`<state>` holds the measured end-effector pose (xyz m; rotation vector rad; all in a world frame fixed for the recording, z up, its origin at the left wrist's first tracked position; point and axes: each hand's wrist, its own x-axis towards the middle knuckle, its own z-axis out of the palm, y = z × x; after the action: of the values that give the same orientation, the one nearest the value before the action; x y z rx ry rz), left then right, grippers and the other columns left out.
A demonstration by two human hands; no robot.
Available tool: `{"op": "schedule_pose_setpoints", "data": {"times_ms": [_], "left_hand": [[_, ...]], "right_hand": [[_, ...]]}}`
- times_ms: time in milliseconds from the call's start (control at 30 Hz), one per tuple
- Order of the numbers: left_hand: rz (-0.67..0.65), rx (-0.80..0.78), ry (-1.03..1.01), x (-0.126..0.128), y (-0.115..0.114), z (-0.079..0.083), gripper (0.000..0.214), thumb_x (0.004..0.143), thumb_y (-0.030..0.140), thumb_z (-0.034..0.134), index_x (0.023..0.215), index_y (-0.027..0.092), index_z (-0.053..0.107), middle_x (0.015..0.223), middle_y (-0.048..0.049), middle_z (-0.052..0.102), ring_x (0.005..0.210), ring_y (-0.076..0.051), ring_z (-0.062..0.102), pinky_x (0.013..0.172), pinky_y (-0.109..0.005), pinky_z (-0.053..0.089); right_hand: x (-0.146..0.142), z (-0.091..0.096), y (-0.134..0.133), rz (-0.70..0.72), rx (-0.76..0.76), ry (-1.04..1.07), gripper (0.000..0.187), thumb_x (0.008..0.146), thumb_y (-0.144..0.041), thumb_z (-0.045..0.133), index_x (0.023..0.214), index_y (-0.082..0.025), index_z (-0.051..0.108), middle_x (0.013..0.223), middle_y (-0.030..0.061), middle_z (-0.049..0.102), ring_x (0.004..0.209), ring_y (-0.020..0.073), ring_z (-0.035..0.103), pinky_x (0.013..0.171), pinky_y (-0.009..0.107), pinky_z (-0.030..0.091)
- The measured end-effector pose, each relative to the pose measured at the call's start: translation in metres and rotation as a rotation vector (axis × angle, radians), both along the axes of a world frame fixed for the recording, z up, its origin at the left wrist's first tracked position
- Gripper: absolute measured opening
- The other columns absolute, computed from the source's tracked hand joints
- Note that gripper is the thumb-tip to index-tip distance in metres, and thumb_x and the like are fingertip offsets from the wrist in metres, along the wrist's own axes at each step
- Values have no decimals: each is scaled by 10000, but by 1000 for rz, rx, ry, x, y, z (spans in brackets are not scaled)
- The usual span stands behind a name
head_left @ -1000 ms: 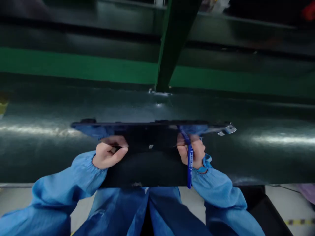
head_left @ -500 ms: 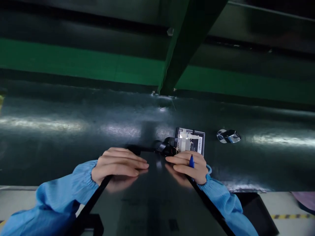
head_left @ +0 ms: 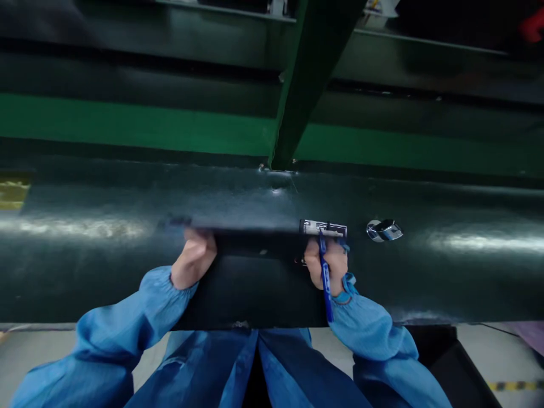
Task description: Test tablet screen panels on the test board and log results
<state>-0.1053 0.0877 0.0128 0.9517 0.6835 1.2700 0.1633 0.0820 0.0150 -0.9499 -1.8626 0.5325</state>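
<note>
A dark, flat, screen-like panel (head_left: 255, 238) stands nearly edge-on before me, blurred by motion. My left hand (head_left: 194, 258) is closed at its left end, smeared at the fingertips. At the right end my right hand (head_left: 326, 262) is closed too, with a blue pen (head_left: 326, 277) held among its fingers and slanting down over the wrist. Behind that hand lies a small circuit-board unit (head_left: 312, 226) with pale tape and a black frame, its lower part mostly hidden. Where the panel's lower edge ends against its dark shadow I cannot tell.
A shiny chrome object (head_left: 385, 230) lies on the dark green bench (head_left: 459, 277) to the right. A green post (head_left: 293, 113) rises at the bench's back. A yellow patch (head_left: 15, 192) shows at far left. Below the bench, at right, is a black bin-like object (head_left: 446, 362).
The panel, earlier leaning toward me with its glossy face showing, has swung up nearly edge-on. Both flat hands have closed at its ends. My legs now show below the bench.
</note>
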Motion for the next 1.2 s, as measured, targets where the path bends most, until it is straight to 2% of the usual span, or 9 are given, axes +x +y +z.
{"op": "schedule_pose_setpoints", "data": {"times_ms": [67,167,233,333,467,667,800,1033,1200], "left_hand": [[148,-169,-104,6,4,-9,162,753,373,753,796,220,785,811,-23,769,856,-236,738,889,-336,578],[183,-438,-133,15,9,-13,187,816,298,657,908,177,767,920,-44,770,1030,-262,704,1004,-376,521],[154,-617,-169,21,10,-9,291,923,327,535,1030,152,742,1010,-77,761,1102,-268,680,1027,-392,505],[31,-786,-282,28,9,-1,471,1016,420,370,1190,118,686,1045,-117,751,1072,-269,694,1001,-402,526],[18,-799,-370,32,4,4,518,1039,446,298,1307,150,628,1056,-92,754,1060,-259,700,1006,-410,530],[84,-808,-369,26,-2,-2,529,1039,465,298,1419,188,542,1149,-68,738,1149,-264,665,1073,-416,483],[122,-758,-384,26,-6,-4,522,1041,437,301,1474,207,481,1229,-61,710,1211,-261,630,1110,-416,447],[79,-796,-422,29,-9,-6,554,1048,443,221,1508,220,436,1312,-60,669,1281,-257,579,1156,-421,393],[31,-778,-445,26,-12,-17,550,1041,432,283,1517,195,422,1303,-74,673,1285,-265,573,1176,-424,361]], "right_hand": [[-2,0,2,-125,-87,-14,156,968,-264,560,838,-209,627,676,-14,642,568,129,603,559,245,485],[-10,4,5,-216,-324,0,199,985,-336,534,872,-209,638,714,-18,598,635,129,573,613,244,466],[-15,6,6,-238,-422,66,226,979,-395,532,915,-215,653,752,-12,607,695,145,589,647,252,479],[-18,6,7,-235,-528,156,276,952,-475,555,912,-219,651,609,-43,533,519,126,512,487,239,419],[-16,-1,6,-190,-561,217,334,929,-533,571,843,-220,649,560,-40,494,492,130,495,444,241,393],[-11,-9,3,-115,-574,300,378,918,-517,561,1116,-227,702,570,-35,516,479,135,482,439,262,384],[-9,-9,0,-145,-557,314,408,893,-494,559,1144,-212,715,582,-25,559,475,139,488,451,276,424],[-7,-9,2,-221,-445,245,399,860,-524,576,1086,-245,747,773,21,711,760,233,655,737,372,559],[-6,-8,-1,-205,-474,209,399,876,-525,561,1086,-235,737,753,27,692,821,245,662,749,366,552]]}}
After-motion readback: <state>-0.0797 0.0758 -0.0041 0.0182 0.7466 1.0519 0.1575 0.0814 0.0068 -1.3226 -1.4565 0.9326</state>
